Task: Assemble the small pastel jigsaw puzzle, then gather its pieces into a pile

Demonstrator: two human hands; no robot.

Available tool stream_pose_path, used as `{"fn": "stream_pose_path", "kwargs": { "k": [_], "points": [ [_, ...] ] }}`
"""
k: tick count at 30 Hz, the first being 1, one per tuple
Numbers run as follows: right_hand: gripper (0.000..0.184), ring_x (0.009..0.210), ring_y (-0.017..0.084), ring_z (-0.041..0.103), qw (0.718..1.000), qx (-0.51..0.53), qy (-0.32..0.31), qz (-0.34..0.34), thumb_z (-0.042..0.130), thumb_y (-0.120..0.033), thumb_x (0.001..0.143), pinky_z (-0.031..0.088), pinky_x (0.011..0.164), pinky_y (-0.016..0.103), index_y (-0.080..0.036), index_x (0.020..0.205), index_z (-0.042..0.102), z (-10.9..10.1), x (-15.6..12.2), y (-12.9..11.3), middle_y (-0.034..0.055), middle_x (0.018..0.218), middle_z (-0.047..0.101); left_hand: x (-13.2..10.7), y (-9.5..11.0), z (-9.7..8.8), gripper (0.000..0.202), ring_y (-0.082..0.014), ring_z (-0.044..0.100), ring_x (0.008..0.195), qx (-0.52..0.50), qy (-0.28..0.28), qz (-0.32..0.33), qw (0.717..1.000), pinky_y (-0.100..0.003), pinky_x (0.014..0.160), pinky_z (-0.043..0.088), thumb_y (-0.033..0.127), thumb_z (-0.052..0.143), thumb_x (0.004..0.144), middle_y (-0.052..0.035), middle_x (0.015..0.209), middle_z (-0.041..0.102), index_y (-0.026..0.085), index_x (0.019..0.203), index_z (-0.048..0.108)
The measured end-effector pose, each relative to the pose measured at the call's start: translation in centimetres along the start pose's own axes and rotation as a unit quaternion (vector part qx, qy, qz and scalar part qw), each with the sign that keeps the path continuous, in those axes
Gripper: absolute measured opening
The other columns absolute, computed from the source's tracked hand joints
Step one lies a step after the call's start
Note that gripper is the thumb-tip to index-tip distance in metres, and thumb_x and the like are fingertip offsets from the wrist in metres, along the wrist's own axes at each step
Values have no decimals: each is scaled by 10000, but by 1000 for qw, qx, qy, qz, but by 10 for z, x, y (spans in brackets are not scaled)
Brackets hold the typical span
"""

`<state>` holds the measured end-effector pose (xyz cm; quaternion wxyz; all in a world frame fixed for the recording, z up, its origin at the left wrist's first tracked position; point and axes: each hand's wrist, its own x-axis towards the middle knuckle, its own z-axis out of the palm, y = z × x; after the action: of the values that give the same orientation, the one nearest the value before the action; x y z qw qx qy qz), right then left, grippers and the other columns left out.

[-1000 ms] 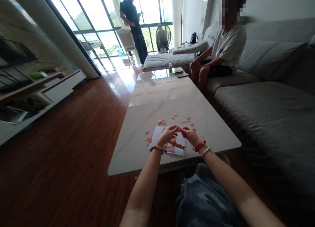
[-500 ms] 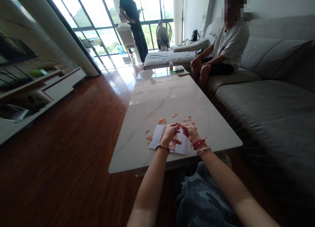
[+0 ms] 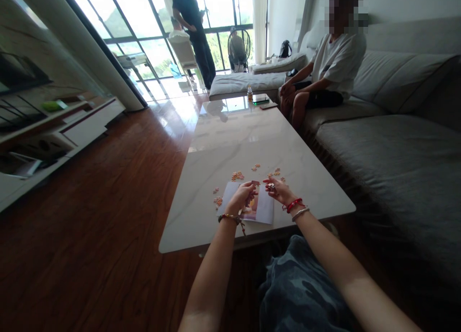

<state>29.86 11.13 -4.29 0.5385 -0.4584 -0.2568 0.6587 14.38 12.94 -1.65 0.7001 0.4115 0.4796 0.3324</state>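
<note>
My left hand [image 3: 245, 195] pinches a small joined strip of jigsaw puzzle pieces [image 3: 255, 183] over a white sheet with a printed picture [image 3: 265, 212]. Just to the right, my right hand [image 3: 281, 191] is turned partly palm up, its fingers curled around a few loose puzzle pieces [image 3: 271, 187]. A narrow gap separates the two hands. Beyond the sheet lies a cluster of puzzle pieces [image 3: 237, 176], and another small heap [image 3: 218, 201] is by its left edge. More pieces [image 3: 276, 171] are scattered behind my right hand. My fingers partly cover the printed picture.
All this is on a long white marble-look table [image 3: 223, 152]. At its far end stand a small bottle [image 3: 249, 94] and a phone [image 3: 260, 101]. A person [image 3: 338, 58] sits on the grey sofa [image 3: 392, 144] at the right; another person [image 3: 194, 34] stands near the windows.
My hands have moved apart, the left one drawing back to the left with the strip. The right hand has rolled open somewhat, showing pieces in it. More of the printed picture shows.
</note>
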Motion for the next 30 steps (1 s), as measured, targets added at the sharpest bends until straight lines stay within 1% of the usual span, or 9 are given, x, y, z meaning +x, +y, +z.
{"fn": "stream_pose_path", "kwargs": {
  "k": [3,6,11,14,18,20,23,27,30],
  "points": [
    [202,460,63,489,999,-21,-8,-25,693,-281,584,321,368,143,-146,674,574,16,5,8,-11,543,543,1,1,8,111,-41,493,431,4,8,18,1000,-125,372,286,164,613,649,12,513,540,124,752,610],
    [196,459,52,468,999,-12,-12,-43,706,-249,552,330,392,143,-159,636,554,23,8,7,-34,524,522,3,2,9,99,-46,504,449,-11,22,34,999,-126,376,293,178,620,640,15,521,538,131,716,577],
    [120,472,52,465,999,34,1,-42,632,-205,624,322,377,146,-183,696,538,6,6,-9,-33,588,543,-1,3,-11,106,-24,469,421,-47,33,34,998,-118,376,307,208,593,666,35,526,499,140,703,519],
    [69,526,69,515,998,54,16,-26,573,-207,683,296,351,133,-184,720,519,-4,0,-18,-20,600,556,-12,2,-21,148,-33,491,430,-35,36,28,998,-117,370,305,226,617,659,30,528,506,138,694,502],
    [192,560,104,559,998,49,-16,30,552,-336,722,300,343,149,-155,663,522,8,-11,-13,39,644,601,-23,2,-12,233,-95,590,557,8,-14,26,1000,-152,458,395,224,689,591,-14,626,589,127,737,536],
    [248,516,86,534,998,31,-54,34,585,-390,692,313,364,153,-145,681,553,20,-18,-6,25,617,594,-26,2,-5,272,-116,607,588,33,-27,34,999,-178,499,425,210,700,577,-33,669,617,124,767,526],
    [248,470,45,475,993,-24,-115,10,694,-314,579,312,402,145,-130,709,592,32,-26,1,-16,570,570,-26,0,-4,325,-112,596,538,69,-4,57,996,-190,489,431,190,708,566,-13,609,612,133,785,474],
    [197,442,29,421,996,-15,-91,-10,694,-263,554,280,389,142,-133,647,578,32,-28,4,-42,519,532,-29,-8,-13,345,-109,569,464,98,13,70,993,-186,437,421,154,725,525,14,526,583,134,751,465],
    [168,483,51,472,997,6,-81,3,661,-267,582,267,371,140,-147,636,556,27,-27,5,-27,558,542,-32,-13,-16,314,-114,576,484,98,15,75,992,-193,443,437,143,719,526,-2,555,598,127,740,490]
  ]
}}
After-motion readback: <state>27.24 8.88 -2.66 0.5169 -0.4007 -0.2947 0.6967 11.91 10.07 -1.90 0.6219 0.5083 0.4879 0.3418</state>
